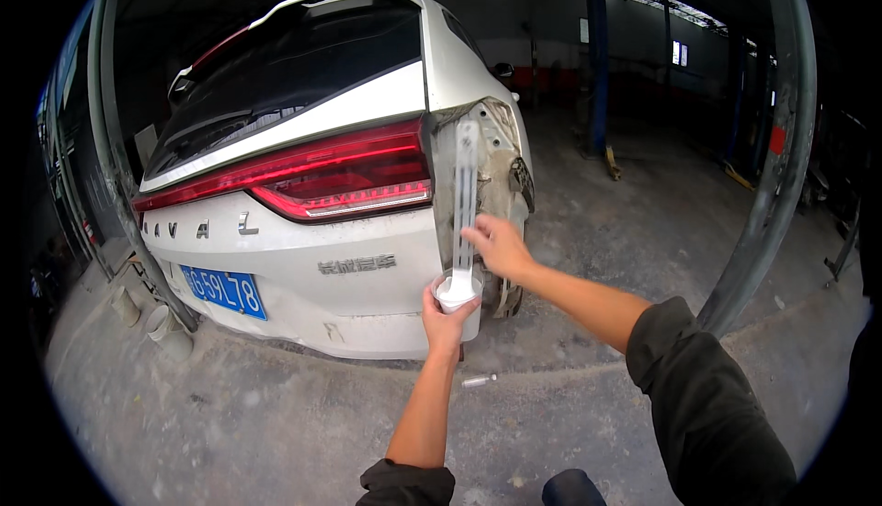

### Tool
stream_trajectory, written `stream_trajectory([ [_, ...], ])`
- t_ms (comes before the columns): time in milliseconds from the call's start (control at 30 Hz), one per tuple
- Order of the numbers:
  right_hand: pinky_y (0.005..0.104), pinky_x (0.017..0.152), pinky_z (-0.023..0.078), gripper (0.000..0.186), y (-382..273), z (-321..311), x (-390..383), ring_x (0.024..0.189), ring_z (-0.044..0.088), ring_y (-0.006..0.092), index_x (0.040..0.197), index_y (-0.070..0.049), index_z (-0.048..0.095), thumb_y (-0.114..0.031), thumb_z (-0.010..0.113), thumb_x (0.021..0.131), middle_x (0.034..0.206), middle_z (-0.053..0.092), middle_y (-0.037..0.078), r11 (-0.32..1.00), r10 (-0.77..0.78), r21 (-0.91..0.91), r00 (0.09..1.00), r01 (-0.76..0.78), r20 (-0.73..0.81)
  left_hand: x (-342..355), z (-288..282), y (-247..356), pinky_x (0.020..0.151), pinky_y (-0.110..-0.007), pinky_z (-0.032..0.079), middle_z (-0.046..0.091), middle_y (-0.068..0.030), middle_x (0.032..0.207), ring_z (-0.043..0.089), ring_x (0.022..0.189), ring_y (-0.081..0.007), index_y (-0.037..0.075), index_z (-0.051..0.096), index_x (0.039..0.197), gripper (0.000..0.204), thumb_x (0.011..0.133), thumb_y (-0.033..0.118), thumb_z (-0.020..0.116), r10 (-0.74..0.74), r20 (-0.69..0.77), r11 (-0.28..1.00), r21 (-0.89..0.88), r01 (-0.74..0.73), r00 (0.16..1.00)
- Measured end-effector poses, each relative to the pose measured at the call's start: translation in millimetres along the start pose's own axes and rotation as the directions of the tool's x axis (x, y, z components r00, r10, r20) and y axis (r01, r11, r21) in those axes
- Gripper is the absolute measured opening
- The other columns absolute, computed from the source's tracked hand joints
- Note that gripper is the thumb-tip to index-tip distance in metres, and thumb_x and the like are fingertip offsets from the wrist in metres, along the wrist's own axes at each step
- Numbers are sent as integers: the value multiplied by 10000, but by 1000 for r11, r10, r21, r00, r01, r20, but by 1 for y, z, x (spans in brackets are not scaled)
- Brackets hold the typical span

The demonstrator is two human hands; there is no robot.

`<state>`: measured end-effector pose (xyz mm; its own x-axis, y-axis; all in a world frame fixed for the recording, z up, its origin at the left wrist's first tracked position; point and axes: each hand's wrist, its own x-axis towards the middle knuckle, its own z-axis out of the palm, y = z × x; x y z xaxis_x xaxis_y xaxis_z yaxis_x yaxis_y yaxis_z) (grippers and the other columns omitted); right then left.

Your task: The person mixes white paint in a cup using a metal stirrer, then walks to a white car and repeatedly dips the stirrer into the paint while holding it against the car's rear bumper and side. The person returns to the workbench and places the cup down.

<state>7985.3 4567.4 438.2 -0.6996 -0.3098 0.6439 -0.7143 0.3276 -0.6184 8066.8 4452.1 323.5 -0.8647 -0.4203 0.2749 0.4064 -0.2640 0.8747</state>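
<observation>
In my left hand (443, 324) is a small white cup (457, 296), the fingers and thumb wrapped round its sides. My right hand (499, 247) pinches a long, slotted pale stirring stick (467, 161). The stick stands almost upright, and its white-coated lower end reaches into the cup. What is inside the cup looks white, but I cannot tell its level. Just behind both hands is the rear right corner of a white car (367, 315), where the outer panel is off and bare, dirty body metal (501, 138) shows. The red tail light (354, 180) sits left of the stick.
A small clear bottle (479, 380) lies on the concrete floor below the cup. Two pale buckets, one nearer (171, 336) and one farther (126, 307), stand at the left. A grey metal post (781, 170) rises on the right, with a blue post (597, 65) farther back.
</observation>
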Motion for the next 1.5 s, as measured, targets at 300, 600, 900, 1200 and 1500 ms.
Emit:
stream_trajectory([
  [300,343,540,432,288,-36,-23,59,532,539,154,809,7,543,-235,628,941,613,548,76,991,-57,121,997,50,55,1,-5,-3,990,-351,486,554,-93,1277,556,1169,-209,28,439,1349,791,681,-16,861,13,-5,999,32,-12,1000],
  [600,378,570,438,313,-39,-12,70,549,560,207,790,9,539,-255,634,929,602,551,116,991,-97,97,991,89,90,1,-7,-3,997,-350,482,565,-83,1273,560,1174,-203,37,450,1343,787,677,-9,868,21,10,1000,22,-21,1000],
  [900,363,553,447,306,-41,-15,65,533,569,187,794,3,549,-256,646,926,614,579,110,994,-84,83,992,76,99,-2,-5,2,989,-352,487,570,-88,1270,567,1165,-205,34,445,1354,795,678,-19,859,17,11,999,40,-18,1000],
  [1200,429,614,509,323,-50,-70,-56,651,667,326,887,-10,652,-331,655,920,722,661,186,989,-40,-82,752,125,658,-66,-17,22,981,-356,496,600,-101,1250,592,1138,-202,18,476,1337,808,647,34,895,-220,192,970,147,193,957],
  [1500,454,627,494,295,-151,-103,-100,738,637,398,934,-43,664,-335,624,935,792,657,185,992,-126,97,718,82,684,-166,-8,110,911,-346,513,588,-130,1172,602,1077,-213,29,410,1293,832,635,70,918,-180,159,961,238,139,971],
])
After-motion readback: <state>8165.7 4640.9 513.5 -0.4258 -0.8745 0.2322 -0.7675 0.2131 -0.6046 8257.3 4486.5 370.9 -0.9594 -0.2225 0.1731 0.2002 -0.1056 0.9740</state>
